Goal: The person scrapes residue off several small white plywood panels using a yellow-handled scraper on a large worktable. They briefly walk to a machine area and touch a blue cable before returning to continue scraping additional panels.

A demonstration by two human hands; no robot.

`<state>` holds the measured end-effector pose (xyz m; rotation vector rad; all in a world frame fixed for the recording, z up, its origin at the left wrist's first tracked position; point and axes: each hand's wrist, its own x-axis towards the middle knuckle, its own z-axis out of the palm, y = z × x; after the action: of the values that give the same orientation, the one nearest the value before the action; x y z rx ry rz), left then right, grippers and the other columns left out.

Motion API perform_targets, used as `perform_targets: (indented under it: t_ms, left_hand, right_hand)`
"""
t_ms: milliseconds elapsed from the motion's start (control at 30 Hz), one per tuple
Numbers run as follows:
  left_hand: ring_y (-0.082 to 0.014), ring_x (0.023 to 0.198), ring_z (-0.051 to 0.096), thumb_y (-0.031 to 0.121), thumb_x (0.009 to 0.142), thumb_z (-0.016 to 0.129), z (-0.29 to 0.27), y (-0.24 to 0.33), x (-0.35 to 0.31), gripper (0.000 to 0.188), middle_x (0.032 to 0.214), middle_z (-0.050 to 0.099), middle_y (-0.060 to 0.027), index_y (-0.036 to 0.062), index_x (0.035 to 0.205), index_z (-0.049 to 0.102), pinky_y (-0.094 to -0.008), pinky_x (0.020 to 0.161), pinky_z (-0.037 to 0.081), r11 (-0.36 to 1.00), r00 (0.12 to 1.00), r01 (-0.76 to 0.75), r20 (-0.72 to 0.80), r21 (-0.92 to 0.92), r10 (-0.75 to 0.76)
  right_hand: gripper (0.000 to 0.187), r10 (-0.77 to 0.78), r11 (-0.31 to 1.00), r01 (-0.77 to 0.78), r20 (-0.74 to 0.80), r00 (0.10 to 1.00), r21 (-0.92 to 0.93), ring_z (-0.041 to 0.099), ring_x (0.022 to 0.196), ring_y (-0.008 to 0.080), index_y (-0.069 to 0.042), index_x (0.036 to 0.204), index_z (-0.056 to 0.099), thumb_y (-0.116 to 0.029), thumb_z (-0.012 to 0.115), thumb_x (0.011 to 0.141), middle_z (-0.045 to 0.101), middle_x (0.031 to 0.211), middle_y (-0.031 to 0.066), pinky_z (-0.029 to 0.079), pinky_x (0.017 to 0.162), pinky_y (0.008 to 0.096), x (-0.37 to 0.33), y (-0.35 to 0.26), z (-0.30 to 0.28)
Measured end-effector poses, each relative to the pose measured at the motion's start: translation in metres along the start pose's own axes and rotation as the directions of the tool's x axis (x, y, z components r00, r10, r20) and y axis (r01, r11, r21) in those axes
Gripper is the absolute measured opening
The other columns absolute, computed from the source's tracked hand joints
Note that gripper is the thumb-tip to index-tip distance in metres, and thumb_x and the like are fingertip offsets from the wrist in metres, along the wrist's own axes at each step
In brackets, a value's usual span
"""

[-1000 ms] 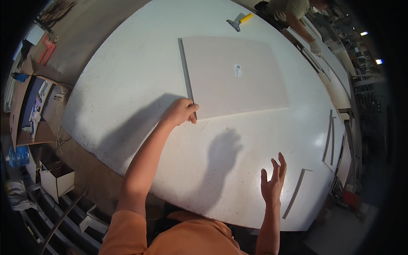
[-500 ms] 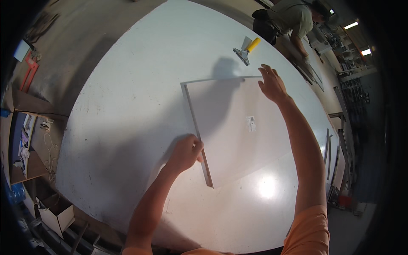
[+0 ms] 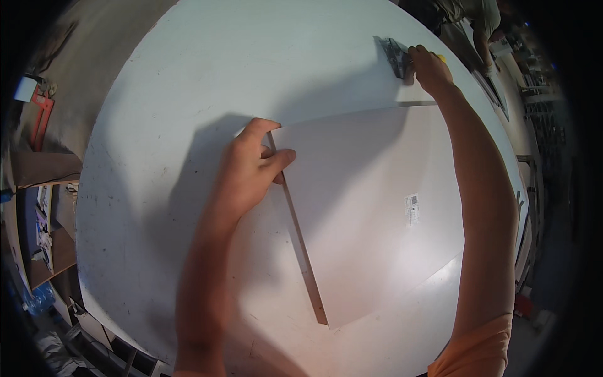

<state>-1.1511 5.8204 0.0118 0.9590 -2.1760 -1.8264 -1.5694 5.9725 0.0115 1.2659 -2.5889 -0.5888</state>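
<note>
A flat, pale board [image 3: 364, 182] with a small printed label [image 3: 411, 210] lies on the white table [image 3: 169, 81]. My left hand [image 3: 247, 169] grips the board's far left corner, with the thumb on the top face and fingers at the edge. Along that left side a narrow, darker edge strip shows. Beyond the board's far edge, my right hand [image 3: 432, 73] is closed around a yellow-handled scraper [image 3: 396, 58]. Its wide metal head points left, and most of the handle is hidden by my fingers.
Another person [image 3: 483, 28] works at a surface with long strips at the far right. To the left, beyond the table edge, are a red metal frame [image 3: 41, 116] and a wooden shelf unit [image 3: 50, 169] holding small items. A blue plastic bottle [image 3: 41, 298] is at lower left.
My right hand has moved away from me and taken hold of the scraper, which lay loose on the table. My left hand has slid up the board's left edge to its far corner.
</note>
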Motion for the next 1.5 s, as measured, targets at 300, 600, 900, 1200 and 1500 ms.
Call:
perform_targets:
  t_ms: [300,600,900,1200,1500]
  left_hand:
    - [-0.0180,0.076,0.067,0.006,0.094,0.069,0.010,-0.023,-0.054,0.039,0.077,0.065,-0.0098,-0.0048,0.129,0.054,-0.0333,0.074,0.053,0.990,0.974,-0.138,0.182,-0.006,0.136]
    - [-0.0155,0.079,0.066,0.004,0.092,0.068,0.055,-0.049,-0.173,0.041,0.080,0.067,-0.0096,-0.0056,0.129,0.054,-0.0312,0.073,0.050,0.991,0.983,-0.130,0.136,0.019,0.126]
    - [-0.0141,0.077,0.065,0.008,0.089,0.075,0.123,-0.085,-0.324,0.047,0.082,0.070,-0.0101,-0.0050,0.128,0.053,-0.0299,0.072,0.050,0.981,0.997,-0.071,-0.006,0.181,0.073]
    - [-0.0134,0.072,0.067,0.012,0.090,0.075,0.114,-0.112,-0.378,0.042,0.078,0.070,-0.0079,-0.0065,0.125,0.060,-0.0280,0.071,0.050,0.997,0.944,-0.062,-0.321,0.046,0.074]
    - [-0.0100,0.075,0.064,0.014,0.094,0.073,0.123,-0.119,-0.385,0.043,0.084,0.072,-0.0080,-0.0035,0.131,0.060,-0.0257,0.065,0.047,0.988,0.907,-0.085,-0.420,-0.132,0.022]
  right_hand:
    - [0.032,-0.021,0.878,0.147,-0.270,0.963,0.456,0.069,0.082,0.0267,-0.004,0.128,0.060,-0.014,0.068,0.098,0.068,0.101,0.0106,0.059,0.070,0.0383,-0.267,0.045,-0.103]
    - [0.039,0.515,-0.304,-0.646,0.691,0.507,0.700,0.070,0.099,0.0174,0.003,0.128,0.062,-0.029,0.062,0.105,0.070,0.105,0.0116,0.057,0.069,0.0288,-0.612,-0.074,-0.110]
    - [0.066,0.404,-0.299,-0.568,0.641,0.653,0.767,0.057,0.101,0.0136,0.010,0.154,0.035,-0.024,0.062,0.104,0.060,0.119,0.0108,0.049,0.089,0.0278,-0.731,-0.102,-0.094]
    - [0.041,0.081,-0.122,-0.651,0.661,0.746,0.749,0.064,0.072,0.0139,0.005,0.131,0.058,-0.023,0.067,0.102,0.072,0.089,0.0084,0.051,0.066,0.0294,-0.820,-0.087,-0.127]
    - [0.047,-0.158,0.573,-0.081,0.206,0.966,0.816,0.067,0.092,0.0413,-0.003,0.131,0.056,0.002,0.063,0.085,0.065,0.107,0.0190,0.058,0.082,0.0479,-0.860,-0.005,-0.178]
